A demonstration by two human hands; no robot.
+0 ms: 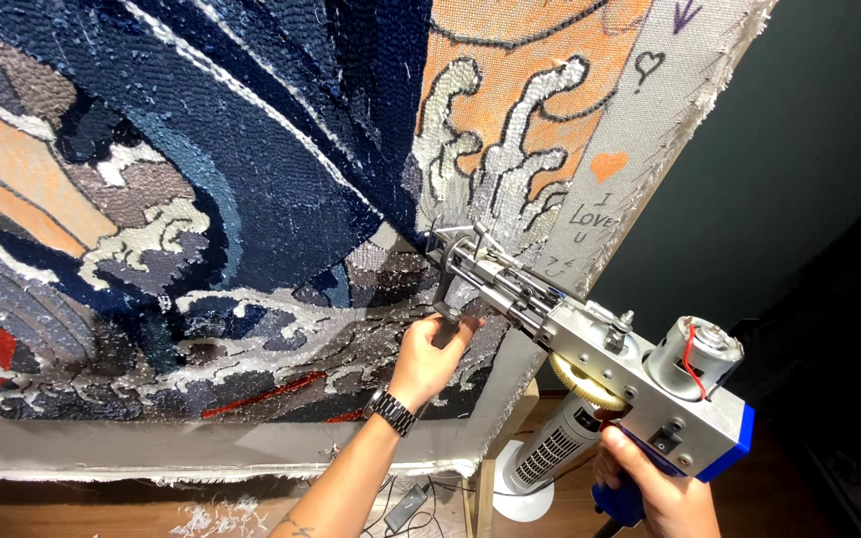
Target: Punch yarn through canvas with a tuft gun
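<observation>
A silver tufting gun (590,344) with a blue grip and an exposed motor points its needle end at a large tufted rug (211,189) stretched on a frame. The rug shows dark blue, grey, white and orange wave shapes. My right hand (655,488) grips the gun's blue rear handle at lower right. My left hand (432,351), with a dark wristwatch (391,408), holds the gun's front handle just below the needle, close against the cloth.
Bare grey backing cloth (640,120) with hand-drawn hearts and writing runs along the rug's right edge. A white perforated appliance (540,463) stands on the wooden floor below, near a cable and yarn scraps (216,516). A dark wall lies to the right.
</observation>
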